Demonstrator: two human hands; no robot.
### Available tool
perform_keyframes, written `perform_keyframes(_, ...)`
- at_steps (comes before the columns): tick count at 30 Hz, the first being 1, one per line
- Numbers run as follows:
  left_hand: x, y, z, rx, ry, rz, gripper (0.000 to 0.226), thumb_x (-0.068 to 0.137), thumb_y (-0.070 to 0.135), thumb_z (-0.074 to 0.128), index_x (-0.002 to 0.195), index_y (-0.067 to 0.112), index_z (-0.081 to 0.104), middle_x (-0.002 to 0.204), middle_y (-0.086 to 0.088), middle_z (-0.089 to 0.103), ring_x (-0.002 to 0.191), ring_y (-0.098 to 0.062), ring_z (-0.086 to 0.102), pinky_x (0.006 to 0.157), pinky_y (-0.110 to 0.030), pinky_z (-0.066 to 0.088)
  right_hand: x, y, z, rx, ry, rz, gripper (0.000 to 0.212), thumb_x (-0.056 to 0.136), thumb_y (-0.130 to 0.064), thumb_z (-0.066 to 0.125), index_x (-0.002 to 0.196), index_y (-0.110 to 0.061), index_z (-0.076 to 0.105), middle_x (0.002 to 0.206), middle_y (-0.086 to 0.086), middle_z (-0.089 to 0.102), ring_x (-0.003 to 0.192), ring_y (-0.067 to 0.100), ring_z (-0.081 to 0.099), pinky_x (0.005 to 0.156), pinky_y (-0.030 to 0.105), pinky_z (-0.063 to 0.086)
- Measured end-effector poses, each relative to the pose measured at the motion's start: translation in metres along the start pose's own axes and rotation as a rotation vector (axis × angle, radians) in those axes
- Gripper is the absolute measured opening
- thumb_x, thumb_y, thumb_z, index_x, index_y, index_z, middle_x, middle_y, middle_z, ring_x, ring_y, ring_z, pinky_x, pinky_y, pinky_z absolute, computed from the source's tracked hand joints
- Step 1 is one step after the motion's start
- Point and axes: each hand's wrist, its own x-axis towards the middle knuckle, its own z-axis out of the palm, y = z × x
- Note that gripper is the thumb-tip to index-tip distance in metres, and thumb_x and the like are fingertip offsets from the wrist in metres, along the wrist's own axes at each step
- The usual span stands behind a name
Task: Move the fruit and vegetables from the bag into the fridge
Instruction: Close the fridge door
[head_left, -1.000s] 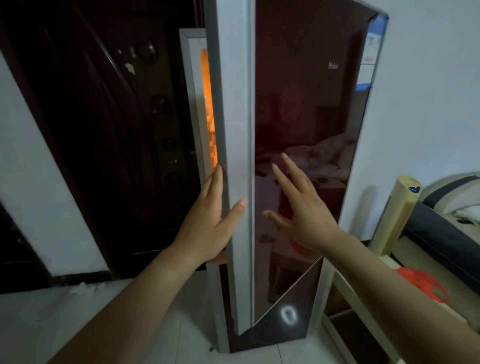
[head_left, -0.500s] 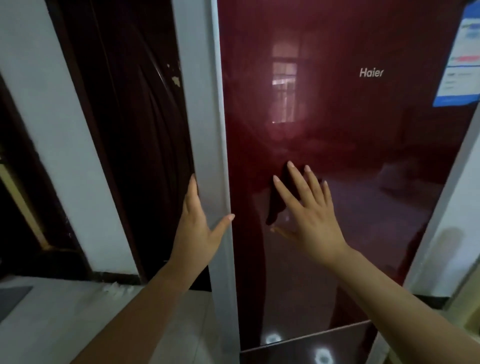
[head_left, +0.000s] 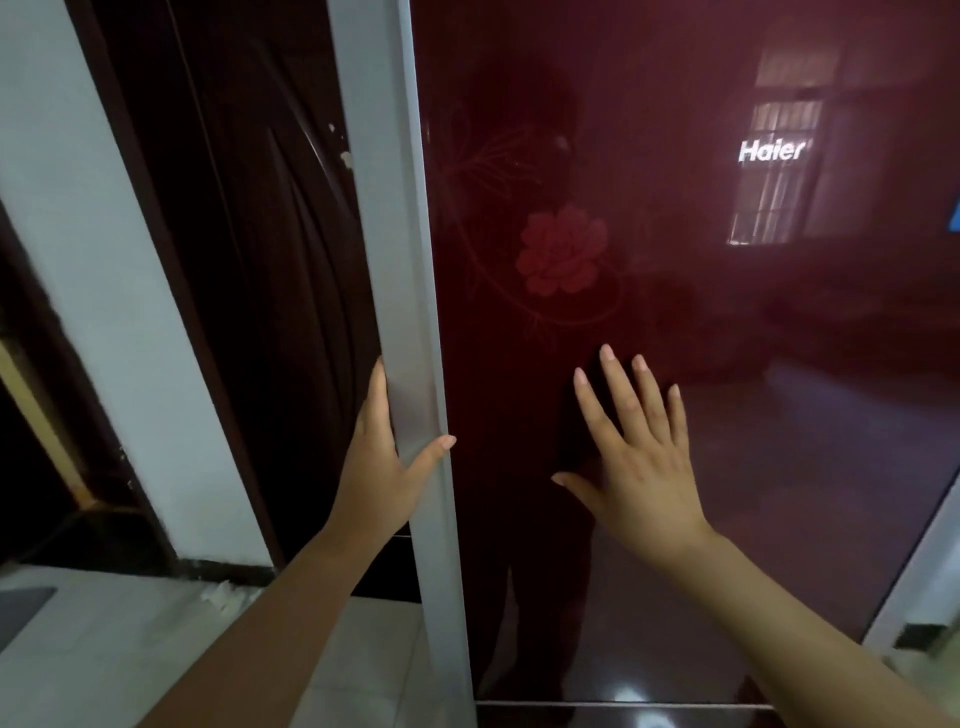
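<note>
Fridge (head_left: 675, 364) interior hidden behind shut door.

You have one fridge (head_left: 675, 364) in front of you, with one dark red glossy door panel filling most of the view and the top edge of a second panel (head_left: 623, 719) below it. Count one printed flower (head_left: 563, 249) and one brand logo (head_left: 771, 150) on it. Two hands show: one left hand (head_left: 384, 467), one right hand (head_left: 639, 457). One dark wooden door (head_left: 249, 234) stands at left.
</note>
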Motion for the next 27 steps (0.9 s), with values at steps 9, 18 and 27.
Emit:
perform_keyframes(9,0.023,-0.012,0.006,-0.027,-0.033,0.016,0.097,0.075,0.037,0.069,0.147,0.039,0.004,0.149,0.009,0.031,0.137,-0.008,0.033,0.11,-0.046,0.036,0.012,0.001,0.015,-0.063,-0.015,0.02,0.104,0.07,-0.045,0.073,0.149,-0.022,0.009,0.157,0.002,-0.003,0.144,0.026,-0.005,0.111,0.052,0.005)
perform_keyframes(18,0.025,-0.014,0.007,-0.03,-0.039,0.004,0.094,0.079,0.029,0.07,0.147,0.04,0.006,0.147,0.007,0.035,0.134,-0.009,0.037,0.108,-0.046,0.038,0.013,0.003,0.019,-0.092,-0.016,0.004,0.103,0.072,-0.05,0.07,0.149,-0.021,0.009,0.157,0.003,-0.001,0.143,0.026,-0.003,0.111,0.051,0.003)
perform_keyframes(27,0.012,0.006,0.002,0.31,0.044,0.037,0.091,0.084,0.04,0.062,0.15,0.016,0.003,0.155,-0.007,0.017,0.14,-0.018,0.023,0.108,-0.027,0.022,0.011,0.003,0.009,0.001,-0.057,-0.036,0.097,0.075,-0.041,0.071,0.149,-0.024,0.01,0.157,0.004,-0.003,0.143,0.027,-0.007,0.11,0.052,0.0)
